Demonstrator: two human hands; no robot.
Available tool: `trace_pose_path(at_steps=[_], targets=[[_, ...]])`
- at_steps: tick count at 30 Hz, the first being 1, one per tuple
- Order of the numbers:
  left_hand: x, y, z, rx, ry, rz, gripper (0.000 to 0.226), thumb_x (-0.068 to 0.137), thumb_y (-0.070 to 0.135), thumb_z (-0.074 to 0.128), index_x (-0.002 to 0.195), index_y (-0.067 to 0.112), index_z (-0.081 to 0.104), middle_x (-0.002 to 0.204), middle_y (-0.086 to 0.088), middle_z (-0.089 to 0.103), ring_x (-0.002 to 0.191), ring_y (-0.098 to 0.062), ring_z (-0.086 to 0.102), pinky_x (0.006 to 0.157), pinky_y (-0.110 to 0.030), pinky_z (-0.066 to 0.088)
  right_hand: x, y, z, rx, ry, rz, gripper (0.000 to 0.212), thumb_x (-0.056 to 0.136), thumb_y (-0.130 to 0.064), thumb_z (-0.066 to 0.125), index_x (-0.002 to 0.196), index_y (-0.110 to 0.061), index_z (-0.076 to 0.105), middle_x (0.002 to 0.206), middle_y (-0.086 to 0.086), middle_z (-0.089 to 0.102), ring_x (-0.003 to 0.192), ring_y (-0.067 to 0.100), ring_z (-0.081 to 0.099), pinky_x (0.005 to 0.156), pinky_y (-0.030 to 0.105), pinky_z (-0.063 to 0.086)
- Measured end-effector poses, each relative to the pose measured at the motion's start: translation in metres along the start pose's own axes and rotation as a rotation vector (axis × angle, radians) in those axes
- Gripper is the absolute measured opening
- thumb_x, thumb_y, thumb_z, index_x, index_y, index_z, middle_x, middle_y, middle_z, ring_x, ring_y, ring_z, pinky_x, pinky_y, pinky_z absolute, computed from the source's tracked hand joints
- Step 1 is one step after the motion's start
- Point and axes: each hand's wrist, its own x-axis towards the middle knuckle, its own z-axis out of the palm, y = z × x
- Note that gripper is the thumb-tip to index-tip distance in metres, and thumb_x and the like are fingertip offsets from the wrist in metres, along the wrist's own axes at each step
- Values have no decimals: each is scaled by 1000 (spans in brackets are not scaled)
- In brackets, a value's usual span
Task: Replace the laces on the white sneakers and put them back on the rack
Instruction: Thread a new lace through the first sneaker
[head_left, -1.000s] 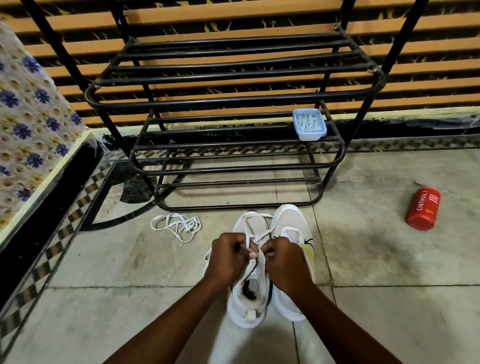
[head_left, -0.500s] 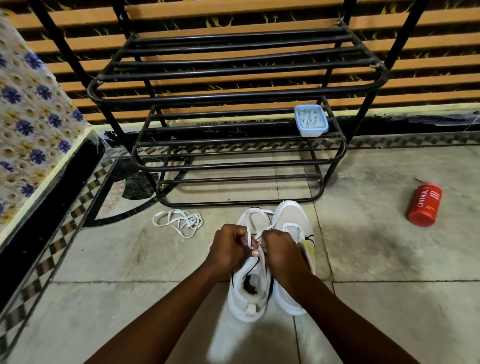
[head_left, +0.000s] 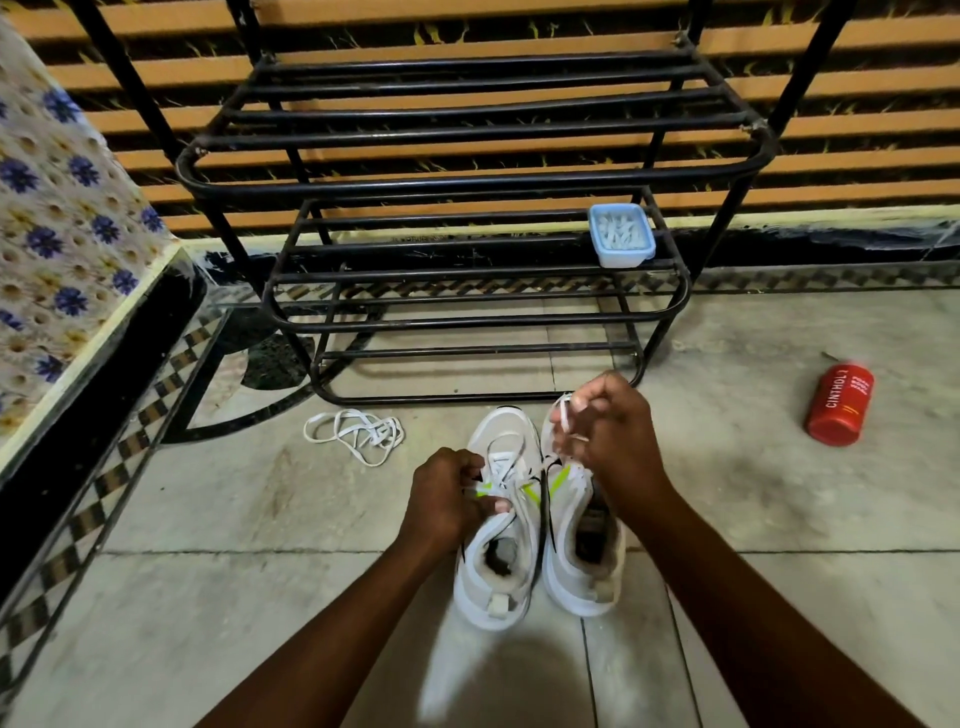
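The sneakers (head_left: 569, 582) stand side by side on the floor just before the rack (head_left: 467, 171) — white with yellow-green flashes, heels toward the person. Lacing looks partway: a lace (head_left: 511, 462) crosses the left shoe loosely and is untied, and racking is not yet done. The left hand (head_left: 447, 493) pinches at the eyelets — the right hand (head_left: 613, 431) pinches a lace end, held up. A spare lace (head_left: 358, 431) lies nearby.

Sneakers (head_left: 576, 582) lower centre, rack (head_left: 467, 182) behind. Loose lace (head_left: 358, 431) just left of them, can (head_left: 839, 402) far right. Container (head_left: 621, 236) on rack shelf, right end.
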Motion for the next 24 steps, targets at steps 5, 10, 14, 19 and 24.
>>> trace_pose_path(at_steps=[5,10,14,19,24], targets=[[3,-3,2,34,4,4,69,56,29,102,113,11,68,101,4,70,84,7,60,67,0,42,18,15,-21,-1307,-563,-491,11,76,-14,51,86,-12,54,84,9,55,78,30,56,67,41,50],[5,-5,2,61,-2,18,70,57,28,101,115,9,67,104,1,71,83,5,59,68,0,40,19,13,-6,-1575,-702,-611,8,82,-9,65,79,-16,66,87,0,56,93,27,54,70,41,48],[4,-6,3,74,5,20,68,58,29,101,113,10,67,103,3,71,84,1,61,68,0,41,11,-6,-1,-633,-77,-480,13,88,-6,66,76,-6,63,74,-5,57,76,13,58,69,32,45],[4,-5,5,98,5,25,63,57,33,100,109,15,68,99,10,68,86,-1,62,68,-3,41,4,-12,2,-488,-158,-233,20,100,-1,51,81,-7,49,74,6,48,55,16,48,52,27,36],[5,-7,4,91,-7,18,68,57,32,101,113,12,67,102,7,69,87,3,61,68,-1,41,7,-4,-30,-1447,-615,-448,7,96,-25,53,92,-19,54,77,1,56,77,25,56,63,37,47]])
